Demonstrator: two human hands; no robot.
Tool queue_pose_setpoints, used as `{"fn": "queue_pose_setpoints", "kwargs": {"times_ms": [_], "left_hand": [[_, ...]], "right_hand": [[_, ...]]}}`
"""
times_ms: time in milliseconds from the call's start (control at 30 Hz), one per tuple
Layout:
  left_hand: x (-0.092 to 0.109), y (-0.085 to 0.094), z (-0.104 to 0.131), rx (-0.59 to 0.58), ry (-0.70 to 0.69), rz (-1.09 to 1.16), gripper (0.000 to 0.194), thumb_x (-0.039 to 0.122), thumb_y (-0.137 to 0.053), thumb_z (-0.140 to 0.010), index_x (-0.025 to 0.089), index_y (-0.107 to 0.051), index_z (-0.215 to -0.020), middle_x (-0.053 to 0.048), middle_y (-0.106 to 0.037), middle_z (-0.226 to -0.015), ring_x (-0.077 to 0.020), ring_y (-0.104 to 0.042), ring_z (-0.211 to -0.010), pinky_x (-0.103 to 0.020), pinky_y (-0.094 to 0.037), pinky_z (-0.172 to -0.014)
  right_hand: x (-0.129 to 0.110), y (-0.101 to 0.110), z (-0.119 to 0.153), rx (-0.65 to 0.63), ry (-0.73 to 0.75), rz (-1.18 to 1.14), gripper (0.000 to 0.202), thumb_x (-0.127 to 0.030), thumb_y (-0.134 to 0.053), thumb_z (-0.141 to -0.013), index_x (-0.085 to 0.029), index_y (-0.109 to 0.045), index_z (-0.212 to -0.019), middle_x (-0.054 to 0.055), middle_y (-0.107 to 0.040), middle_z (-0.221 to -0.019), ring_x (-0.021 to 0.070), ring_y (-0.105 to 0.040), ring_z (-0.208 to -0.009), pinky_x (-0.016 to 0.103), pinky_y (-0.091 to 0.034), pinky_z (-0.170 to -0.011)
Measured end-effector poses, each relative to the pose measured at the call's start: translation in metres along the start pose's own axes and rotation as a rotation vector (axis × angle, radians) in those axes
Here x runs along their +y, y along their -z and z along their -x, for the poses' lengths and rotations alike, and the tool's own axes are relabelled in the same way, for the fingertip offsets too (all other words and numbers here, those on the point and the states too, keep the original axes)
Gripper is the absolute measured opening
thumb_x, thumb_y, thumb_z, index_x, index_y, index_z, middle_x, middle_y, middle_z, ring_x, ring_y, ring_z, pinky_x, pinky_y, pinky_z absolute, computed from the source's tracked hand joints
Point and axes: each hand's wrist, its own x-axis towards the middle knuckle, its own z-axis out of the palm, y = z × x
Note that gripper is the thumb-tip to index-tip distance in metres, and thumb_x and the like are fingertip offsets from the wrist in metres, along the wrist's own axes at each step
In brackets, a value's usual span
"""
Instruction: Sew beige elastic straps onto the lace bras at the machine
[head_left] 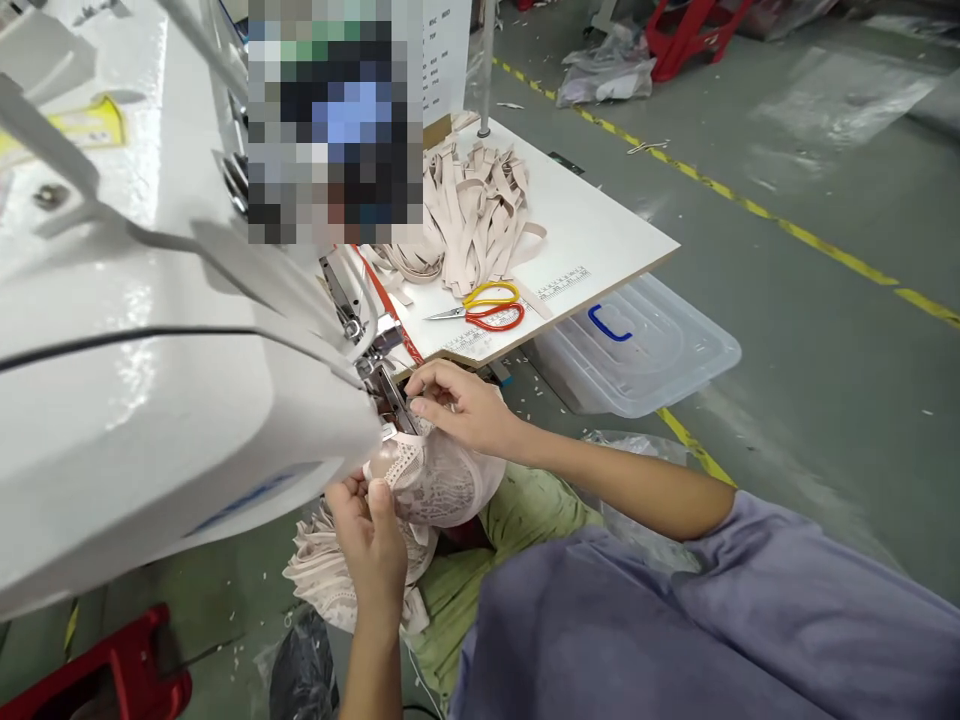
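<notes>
A pale pink lace bra (442, 490) hangs at the narrow metal arm (394, 398) of a white sewing machine (172, 430). Low on the near side, my left hand (371, 530) pinches the bra's scalloped lace edge between thumb and fingers. Across from it, my right hand (469, 408) is closed, thumb against curled fingers, at the upper edge of the bra beside the metal arm. Its fingertips partly hide what they grip. More pale lace pieces (326, 570) hang in a bunch beneath my left hand.
On the white table (615, 235) lie a heap of beige elastic straps (480, 210) and scissors (487, 306) with yellow and red handles. A clear lidded plastic box (660, 340) stands below its edge. A red stool (120, 670) is at lower left.
</notes>
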Motion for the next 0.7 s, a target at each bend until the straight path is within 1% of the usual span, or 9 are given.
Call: {"fn": "queue_pose_setpoints", "kwargs": {"times_ms": [67, 167, 267, 367, 467, 600, 700], "left_hand": [[0.003, 0.0, 0.0, 0.055, -0.01, -0.044, 0.05, 0.058, -0.048, -0.094, 0.018, -0.052, -0.125, -0.005, -0.058, -0.094, -0.0182, -0.059, -0.08, -0.028, -0.047, -0.067], [0.006, -0.001, 0.0, 0.112, -0.038, -0.079, 0.045, 0.057, -0.046, -0.095, 0.019, -0.055, -0.118, -0.005, -0.059, -0.098, -0.0187, -0.058, -0.087, -0.028, -0.045, -0.073], [0.009, -0.002, 0.0, 0.126, -0.073, -0.092, 0.042, 0.056, -0.044, -0.096, 0.02, -0.057, -0.113, -0.005, -0.058, -0.101, -0.0196, -0.057, -0.094, -0.028, -0.044, -0.077], [0.013, -0.002, -0.001, 0.139, -0.103, -0.115, 0.04, 0.056, -0.045, -0.096, 0.02, -0.057, -0.105, -0.005, -0.056, -0.101, -0.02, -0.055, -0.096, -0.029, -0.043, -0.078], [0.015, -0.002, -0.003, 0.144, -0.119, -0.13, 0.037, 0.054, -0.044, -0.096, 0.019, -0.057, -0.099, -0.005, -0.055, -0.1, -0.0206, -0.054, -0.095, -0.03, -0.043, -0.078], [0.012, -0.003, -0.001, 0.138, -0.127, -0.101, 0.035, 0.051, -0.045, -0.097, 0.019, -0.057, -0.105, -0.005, -0.056, -0.098, -0.019, -0.055, -0.092, -0.029, -0.043, -0.077], [0.006, -0.001, -0.001, 0.104, -0.056, -0.001, 0.036, 0.051, -0.048, -0.097, 0.019, -0.056, -0.112, -0.003, -0.055, -0.096, -0.0163, -0.055, -0.085, -0.027, -0.044, -0.072]], "right_hand": [[0.0, 0.0, 0.001, -0.01, -0.003, -0.006, 0.013, -0.029, -0.058, -0.093, -0.022, -0.06, -0.103, 0.004, -0.059, -0.106, 0.0131, -0.054, -0.079, 0.029, -0.045, -0.071], [-0.001, 0.0, 0.002, -0.022, -0.002, -0.02, 0.012, -0.029, -0.058, -0.093, -0.021, -0.06, -0.103, 0.003, -0.059, -0.103, 0.0126, -0.054, -0.078, 0.028, -0.045, -0.071], [-0.002, 0.001, 0.003, -0.027, 0.0, -0.028, 0.013, -0.028, -0.058, -0.093, -0.021, -0.059, -0.103, 0.003, -0.059, -0.101, 0.0123, -0.054, -0.077, 0.028, -0.044, -0.07], [-0.004, 0.002, 0.003, -0.031, 0.002, -0.03, 0.014, -0.03, -0.058, -0.093, -0.02, -0.059, -0.103, 0.003, -0.059, -0.101, 0.0123, -0.053, -0.077, 0.027, -0.043, -0.068], [-0.005, 0.003, 0.003, -0.026, -0.002, -0.024, 0.015, -0.031, -0.058, -0.092, -0.02, -0.059, -0.102, 0.002, -0.058, -0.096, 0.0127, -0.053, -0.077, 0.027, -0.043, -0.068], [-0.004, 0.002, 0.005, -0.035, -0.017, -0.034, 0.02, -0.037, -0.061, -0.091, -0.021, -0.059, -0.103, 0.001, -0.058, -0.093, 0.0131, -0.055, -0.077, 0.026, -0.044, -0.066], [-0.001, 0.004, 0.004, -0.094, -0.01, -0.043, 0.033, -0.044, -0.066, -0.087, -0.02, -0.058, -0.108, 0.003, -0.061, -0.1, 0.0139, -0.057, -0.08, 0.026, -0.045, -0.068]]}}
